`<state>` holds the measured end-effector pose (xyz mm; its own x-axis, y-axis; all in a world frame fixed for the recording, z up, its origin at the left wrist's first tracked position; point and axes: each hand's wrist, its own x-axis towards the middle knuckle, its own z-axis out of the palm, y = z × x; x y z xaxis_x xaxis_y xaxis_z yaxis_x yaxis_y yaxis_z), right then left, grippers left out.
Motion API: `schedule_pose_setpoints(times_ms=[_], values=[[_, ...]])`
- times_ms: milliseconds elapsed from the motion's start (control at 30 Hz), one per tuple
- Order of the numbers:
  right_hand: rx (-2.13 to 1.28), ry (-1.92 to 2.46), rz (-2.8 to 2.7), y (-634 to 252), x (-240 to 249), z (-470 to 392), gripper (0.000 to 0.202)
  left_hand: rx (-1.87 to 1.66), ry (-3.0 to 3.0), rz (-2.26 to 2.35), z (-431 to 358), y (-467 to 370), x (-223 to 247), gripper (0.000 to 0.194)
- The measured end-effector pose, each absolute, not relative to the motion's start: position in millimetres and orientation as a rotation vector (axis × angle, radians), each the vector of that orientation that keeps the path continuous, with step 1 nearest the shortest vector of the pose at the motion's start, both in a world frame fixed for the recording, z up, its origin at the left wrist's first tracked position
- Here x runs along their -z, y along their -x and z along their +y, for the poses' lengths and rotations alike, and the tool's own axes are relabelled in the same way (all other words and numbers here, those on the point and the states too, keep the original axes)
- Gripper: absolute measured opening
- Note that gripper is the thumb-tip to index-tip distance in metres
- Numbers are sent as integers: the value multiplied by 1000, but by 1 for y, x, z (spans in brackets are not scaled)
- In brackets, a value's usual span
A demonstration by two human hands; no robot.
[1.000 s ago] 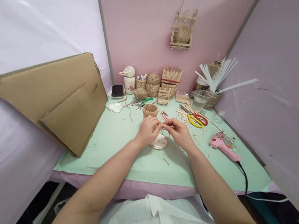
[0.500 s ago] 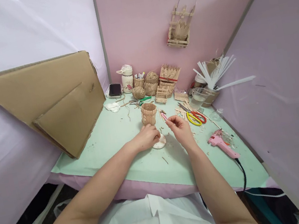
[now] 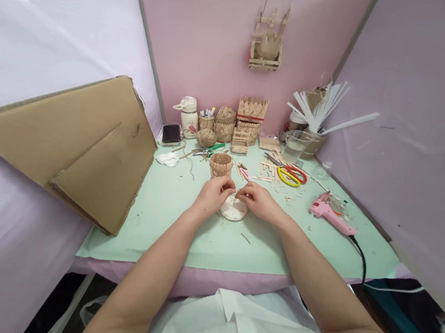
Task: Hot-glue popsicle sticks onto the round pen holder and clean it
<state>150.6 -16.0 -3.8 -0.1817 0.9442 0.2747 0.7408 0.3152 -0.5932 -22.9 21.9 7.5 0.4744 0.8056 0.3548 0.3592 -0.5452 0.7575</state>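
Observation:
My left hand (image 3: 215,194) is closed in a pinch above the far edge of a round white disc (image 3: 234,211). Close to it on the right, my right hand (image 3: 259,200) also has its fingertips pressed together over the disc. Whatever small piece the fingertips hold is too tiny to make out. Just behind my left hand stands a light-brown cup (image 3: 221,166) with a wooden-looking, uneven wall, its lower part hidden by the hand. A slim pink tool (image 3: 244,174) lies on the mat beyond my right hand.
Scissors with yellow and red handles (image 3: 293,174) lie among wooden sticks at the right. A pink glue gun (image 3: 329,215) rests nearer, its cable over the edge. Cardboard (image 3: 95,154) leans at left. Twine balls (image 3: 206,137) and a white bottle (image 3: 189,118) stand at the back.
My right hand has let go of the pink tool and come left and nearer, over the disc. My left hand has shifted slightly up and left, uncovering more of the disc.

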Motion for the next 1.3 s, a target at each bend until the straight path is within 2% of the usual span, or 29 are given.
schedule_pose_setpoints(times_ms=[200, 333, 567, 733, 900, 1300], values=[[-44, 1636, -2217, -149, -8, -36, 30, -864, -2182, 933, 23, 23, -4, 9], [76, 1791, -2323, -142, -12, -56, 28, -727, -2229, 886, 22, 22, -1, 10], [109, 1909, -2334, -132, -3, -65, 27, -707, -2247, 862, 22, 22, 0, 11], [-61, 1753, -2255, -135, 0, -64, 31, -711, -2246, 849, 21, 23, -1, 11], [-71, 1751, -2144, -143, -6, -57, 31, -722, -2224, 864, 20, 23, -2, 11], [-110, 1837, -2446, -132, -17, -27, 20, -824, -2126, 973, 26, 23, -2, 13]])
